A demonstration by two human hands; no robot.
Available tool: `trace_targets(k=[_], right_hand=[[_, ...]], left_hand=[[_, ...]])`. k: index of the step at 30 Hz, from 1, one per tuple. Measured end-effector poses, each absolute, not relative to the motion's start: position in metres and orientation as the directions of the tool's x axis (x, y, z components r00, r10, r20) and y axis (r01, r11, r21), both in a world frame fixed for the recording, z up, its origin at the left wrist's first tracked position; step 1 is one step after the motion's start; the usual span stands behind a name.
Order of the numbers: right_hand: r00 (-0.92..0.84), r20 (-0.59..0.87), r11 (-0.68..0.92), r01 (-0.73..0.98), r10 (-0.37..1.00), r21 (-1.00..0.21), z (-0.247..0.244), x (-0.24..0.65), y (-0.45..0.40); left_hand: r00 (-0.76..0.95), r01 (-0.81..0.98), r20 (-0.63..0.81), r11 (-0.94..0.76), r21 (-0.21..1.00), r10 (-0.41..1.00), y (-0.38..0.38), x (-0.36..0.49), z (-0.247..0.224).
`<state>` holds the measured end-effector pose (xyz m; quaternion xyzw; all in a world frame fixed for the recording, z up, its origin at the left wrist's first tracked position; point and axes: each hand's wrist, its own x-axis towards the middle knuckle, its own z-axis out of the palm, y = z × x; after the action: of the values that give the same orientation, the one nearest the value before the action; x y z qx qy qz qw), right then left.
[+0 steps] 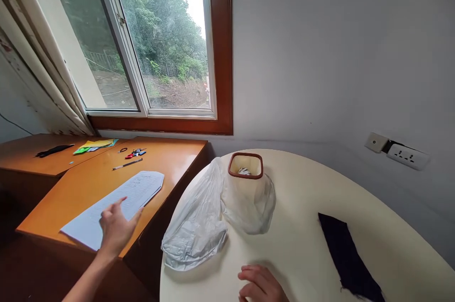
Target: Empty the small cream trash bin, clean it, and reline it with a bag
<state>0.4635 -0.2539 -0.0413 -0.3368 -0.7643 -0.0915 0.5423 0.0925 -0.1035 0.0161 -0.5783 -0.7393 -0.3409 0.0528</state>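
Observation:
My left hand (116,228) hovers over the near right part of some white papers (130,193) on the orange-brown desk, its fingers apart and holding nothing. At the bottom edge of the view, my right hand (261,284) is over the cream round table, fingers curled loosely and partly spread, with nothing visible in them. In front of it stands a bin (246,188) with a brown square rim and a translucent bag around its lower part; something striped lies inside. A crumpled white plastic bag (199,231) rests left of the bin.
A dark cloth (346,254) lies at the right of the round table (298,169). On the desk (177,150) are a pen (127,164), keys (136,153), coloured papers (94,145) and a black item (54,151). Behind are a window, curtain and wall sockets (407,156).

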Motion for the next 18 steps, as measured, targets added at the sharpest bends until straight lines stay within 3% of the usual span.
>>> trace_targets(k=[3,8,13,18], right_hand=[[-0.198,0.863,0.722,0.649,0.466,-0.241,-0.027,0.490,-0.265],[-0.198,0.753,0.527,0.820,0.628,-0.224,-0.020,0.548,-0.292],[-0.157,0.740,0.412,0.895,0.654,-0.174,-0.035,0.595,-0.309],[-0.047,0.669,0.313,0.907,0.741,-0.283,-0.034,0.605,-0.311]], left_hand=[[0.067,0.877,0.465,-0.274,0.395,0.883,-0.147,0.171,0.008],[0.451,0.748,0.305,-0.542,0.383,0.839,-0.222,0.279,-0.007],[0.521,0.669,0.328,-0.615,0.417,0.788,-0.240,0.326,-0.015],[0.513,0.639,0.393,-0.645,0.418,0.763,-0.238,0.337,-0.022]])
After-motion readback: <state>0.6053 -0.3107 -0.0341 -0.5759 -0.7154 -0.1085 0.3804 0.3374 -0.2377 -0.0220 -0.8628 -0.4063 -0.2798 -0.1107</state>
